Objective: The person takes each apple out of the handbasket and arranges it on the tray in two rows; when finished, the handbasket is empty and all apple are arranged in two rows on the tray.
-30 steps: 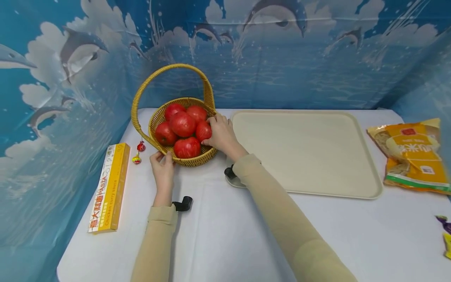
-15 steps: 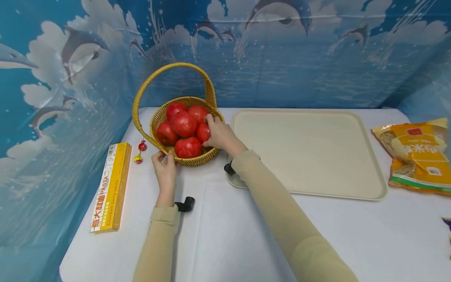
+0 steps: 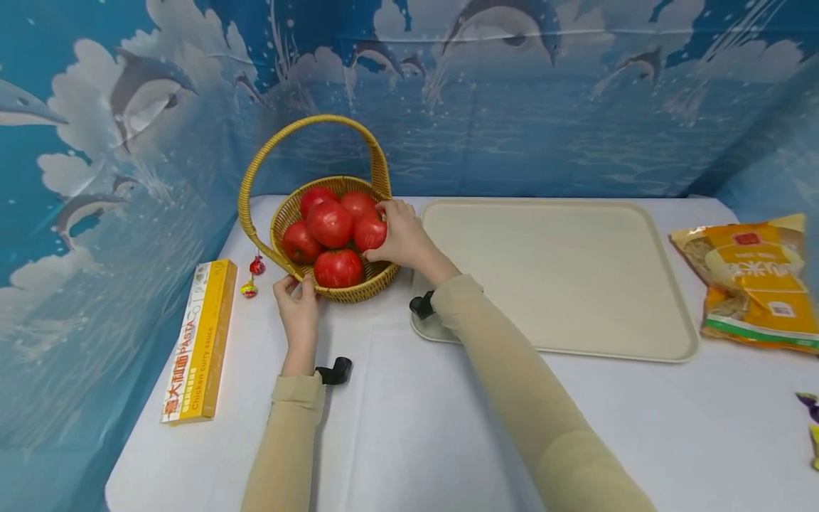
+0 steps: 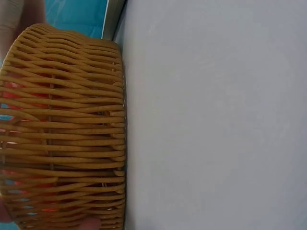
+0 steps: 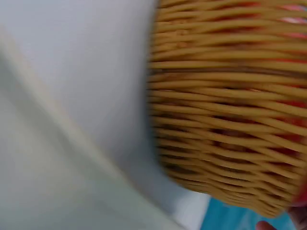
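The head view looks forward and down from above the table's near edge, taking in the whole white table [image 3: 409, 427] up to the dolphin backdrop. Both wrist views sit very close and low — turned sideways, each filled by the wicker basket [image 4: 62, 129] wall and bare tabletop. All three share that basket [image 3: 333, 284].

A yellow pasta box [image 3: 197, 341], two lollipops [image 3: 252, 276], a beige tray [image 3: 563, 277] and an orange packet [image 3: 751, 281] lie on the white table [image 3: 409, 441].
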`<state>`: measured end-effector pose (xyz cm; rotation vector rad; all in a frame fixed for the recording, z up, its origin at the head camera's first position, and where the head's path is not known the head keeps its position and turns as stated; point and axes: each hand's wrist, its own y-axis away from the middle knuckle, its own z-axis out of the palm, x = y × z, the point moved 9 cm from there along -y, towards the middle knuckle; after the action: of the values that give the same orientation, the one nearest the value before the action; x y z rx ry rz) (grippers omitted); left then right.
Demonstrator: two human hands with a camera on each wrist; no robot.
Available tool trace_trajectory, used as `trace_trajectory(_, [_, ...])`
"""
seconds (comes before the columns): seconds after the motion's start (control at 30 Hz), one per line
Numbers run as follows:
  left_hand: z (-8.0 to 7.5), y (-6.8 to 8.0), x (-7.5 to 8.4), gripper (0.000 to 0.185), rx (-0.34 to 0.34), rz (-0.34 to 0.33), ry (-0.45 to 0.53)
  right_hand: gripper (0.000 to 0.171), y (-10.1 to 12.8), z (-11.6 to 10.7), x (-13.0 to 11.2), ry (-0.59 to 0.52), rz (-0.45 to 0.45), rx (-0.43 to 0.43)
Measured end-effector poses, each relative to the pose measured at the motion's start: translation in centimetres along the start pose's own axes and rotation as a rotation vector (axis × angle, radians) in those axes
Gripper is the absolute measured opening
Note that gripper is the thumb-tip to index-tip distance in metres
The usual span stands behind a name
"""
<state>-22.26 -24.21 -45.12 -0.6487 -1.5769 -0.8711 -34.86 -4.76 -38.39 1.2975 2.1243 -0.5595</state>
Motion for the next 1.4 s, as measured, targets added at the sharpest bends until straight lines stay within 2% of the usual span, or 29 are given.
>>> trace_trajectory(0.1, [0.0,0.0,0.1,0.043,-0.002,0.002,-0.013,0.086,0.6,-2.5,-0.1,-0.078,-0.015,0.048])
trace_trajectory(0.2, [0.0,0.0,0.2,0.043,-0.009,0.011,-0.019,0.086,1.2,-5.4,0.7,-0.109,0.006,0.102])
trace_trajectory(0.27, [-0.1,0.0,0.3,0.043,-0.016,0.015,-0.027,0.087,1.6,-7.0,2.2,-0.106,0.048,0.13])
trace_trajectory(0.37, [-0.1,0.0,0.2,0.043,-0.023,0.008,-0.047,0.091,2.4,-8.2,5.5,-0.08,0.144,0.142])
trace_trajectory(0.53, [-0.5,-0.1,0.1,0.043,-0.014,-0.001,-0.071,0.093,3.2,-7.9,10.1,-0.057,0.261,0.113])
trace_trajectory(0.77, [-0.6,-0.1,0.0,0.043,0.002,0.01,-0.073,0.091,3.8,-7.1,13.0,-0.028,0.275,0.126])
trace_trajectory(1.0, [-0.5,0.3,0.3,0.041,0.002,0.019,-0.106,0.096,4.0,-7.0,14.5,-0.009,0.273,0.171])
trace_trajectory(1.4, [-1.0,0.9,0.1,0.041,-0.008,-0.004,-0.138,0.104,3.8,-6.5,14.8,-0.073,0.288,0.114])
